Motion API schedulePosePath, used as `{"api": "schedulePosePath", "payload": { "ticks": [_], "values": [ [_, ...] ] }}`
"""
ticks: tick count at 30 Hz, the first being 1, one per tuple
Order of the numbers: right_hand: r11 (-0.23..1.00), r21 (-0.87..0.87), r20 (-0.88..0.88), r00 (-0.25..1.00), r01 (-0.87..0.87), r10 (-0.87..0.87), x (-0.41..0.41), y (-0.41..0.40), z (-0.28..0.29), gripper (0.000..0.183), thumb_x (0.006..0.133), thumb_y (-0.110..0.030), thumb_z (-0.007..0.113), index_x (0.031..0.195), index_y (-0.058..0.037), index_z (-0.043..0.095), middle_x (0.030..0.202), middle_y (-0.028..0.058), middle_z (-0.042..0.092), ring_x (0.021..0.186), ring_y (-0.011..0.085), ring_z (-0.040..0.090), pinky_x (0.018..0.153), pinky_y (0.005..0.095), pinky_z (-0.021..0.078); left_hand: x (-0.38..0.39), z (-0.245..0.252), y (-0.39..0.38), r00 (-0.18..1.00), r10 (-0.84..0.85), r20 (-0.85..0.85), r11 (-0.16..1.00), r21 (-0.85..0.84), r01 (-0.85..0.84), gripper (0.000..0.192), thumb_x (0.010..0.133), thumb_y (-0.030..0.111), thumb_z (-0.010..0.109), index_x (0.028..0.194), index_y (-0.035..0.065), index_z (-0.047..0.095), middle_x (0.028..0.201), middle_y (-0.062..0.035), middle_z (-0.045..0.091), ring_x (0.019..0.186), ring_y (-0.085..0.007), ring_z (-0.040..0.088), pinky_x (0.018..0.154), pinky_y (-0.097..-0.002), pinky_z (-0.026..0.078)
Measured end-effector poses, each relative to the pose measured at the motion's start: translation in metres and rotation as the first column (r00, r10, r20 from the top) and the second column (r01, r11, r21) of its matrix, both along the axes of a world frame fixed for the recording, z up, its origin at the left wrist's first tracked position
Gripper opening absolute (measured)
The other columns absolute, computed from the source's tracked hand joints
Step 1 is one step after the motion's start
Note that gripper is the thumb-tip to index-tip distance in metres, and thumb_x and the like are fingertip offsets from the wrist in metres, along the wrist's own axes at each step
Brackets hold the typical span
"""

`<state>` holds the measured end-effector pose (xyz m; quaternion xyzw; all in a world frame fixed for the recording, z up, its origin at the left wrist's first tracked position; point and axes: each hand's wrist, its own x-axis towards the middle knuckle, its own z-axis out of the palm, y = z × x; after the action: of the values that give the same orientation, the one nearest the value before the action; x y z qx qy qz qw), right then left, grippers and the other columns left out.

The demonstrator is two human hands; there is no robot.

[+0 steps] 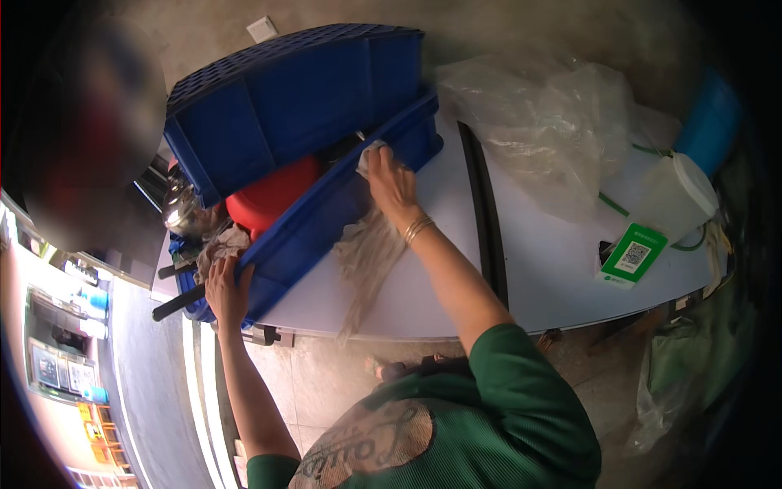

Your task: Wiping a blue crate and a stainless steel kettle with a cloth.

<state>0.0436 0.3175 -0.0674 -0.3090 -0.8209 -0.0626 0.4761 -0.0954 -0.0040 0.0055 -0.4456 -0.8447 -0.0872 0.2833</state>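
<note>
Two blue plastic crates stand on the white table (pixel 421 293). The lower crate (pixel 305 226) holds a red plastic vessel (pixel 272 192), a shiny metal item and black-handled utensils; the upper crate (pixel 311 91) rests tilted on it. My left hand (pixel 229 290) grips the lower crate's near left end, its fingers over the rim beside a crumpled cloth (pixel 226 244) and a black handle (pixel 178 302). With my right hand (pixel 391 183) I press a pale, thin cloth (pixel 369 244) to the lower crate's long rim; its loose end hangs down over the tabletop.
A large clear plastic bag (pixel 537 128) lies at the back right. Near it are a translucent plastic container (pixel 678 189), a blue container (pixel 708 122) and a green card stand with a printed code (pixel 635 255). A dark strip (pixel 482 214) crosses the table.
</note>
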Motion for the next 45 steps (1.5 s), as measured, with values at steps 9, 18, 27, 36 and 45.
{"api": "schedulePosePath", "payload": {
  "ticks": [9,18,27,36,45],
  "values": [
    [0.839,-0.381,-0.348,0.901,-0.390,0.261,0.011,-0.016,0.004,0.038,0.071,0.001,0.064,0.108,-0.0011,0.056,0.104,0.0173,0.057,0.084,0.0306,0.064,0.070,0.0381,0.0529,0.001,0.000,0.001,0.999,0.033,0.017,0.999,0.033,-0.033,0.030,0.081,0.035,0.064,0.097,0.0100,0.061,0.092,-0.0077,0.059,0.096,-0.0274,0.056,0.079,-0.0390,0.042],
    [0.943,-0.274,-0.278,0.954,-0.190,0.111,0.042,0.089,0.044,0.035,0.073,0.010,0.055,0.107,-0.0008,0.057,0.129,0.0133,0.047,0.095,0.0332,0.060,0.082,0.0385,0.0495,0.005,0.001,-0.001,0.994,0.065,0.084,0.998,0.008,-0.065,0.032,0.079,0.034,0.066,0.099,0.0087,0.062,0.094,-0.0078,0.060,0.096,-0.0275,0.056,0.081,-0.0395,0.042],
    [0.938,-0.109,-0.350,0.896,-0.328,0.272,-0.032,-0.064,0.024,0.017,0.086,-0.005,0.051,0.097,0.0007,0.061,0.093,0.0112,0.062,0.079,0.0278,0.063,0.067,0.0373,0.0508,0.004,0.006,0.001,0.995,0.014,0.097,0.999,0.035,-0.017,0.031,0.080,0.033,0.065,0.099,0.0091,0.061,0.093,-0.0074,0.059,0.095,-0.0278,0.056,0.079,-0.0390,0.042],
    [0.768,0.074,-0.237,0.737,-0.636,0.633,-0.020,-0.137,0.034,0.024,0.081,-0.006,0.054,0.102,0.0001,0.062,0.105,0.0083,0.063,0.080,0.0238,0.064,0.068,0.0352,0.0524,0.011,0.005,0.001,0.996,0.026,0.080,0.998,0.046,-0.030,0.029,0.078,0.033,0.067,0.094,0.0087,0.061,0.089,-0.0067,0.059,0.093,-0.0270,0.056,0.075,-0.0386,0.041],
    [0.915,-0.392,-0.157,0.987,-0.097,0.037,0.052,0.051,0.018,0.032,0.084,0.000,0.054,0.114,0.0075,0.052,0.128,0.0173,0.048,0.101,0.0313,0.058,0.085,0.0374,0.0496,0.011,0.007,0.001,0.998,-0.006,0.066,0.997,0.081,0.001,0.027,0.078,0.033,0.067,0.091,0.0093,0.061,0.087,-0.0068,0.059,0.091,-0.0270,0.057,0.075,-0.0384,0.041]
  ]
}}
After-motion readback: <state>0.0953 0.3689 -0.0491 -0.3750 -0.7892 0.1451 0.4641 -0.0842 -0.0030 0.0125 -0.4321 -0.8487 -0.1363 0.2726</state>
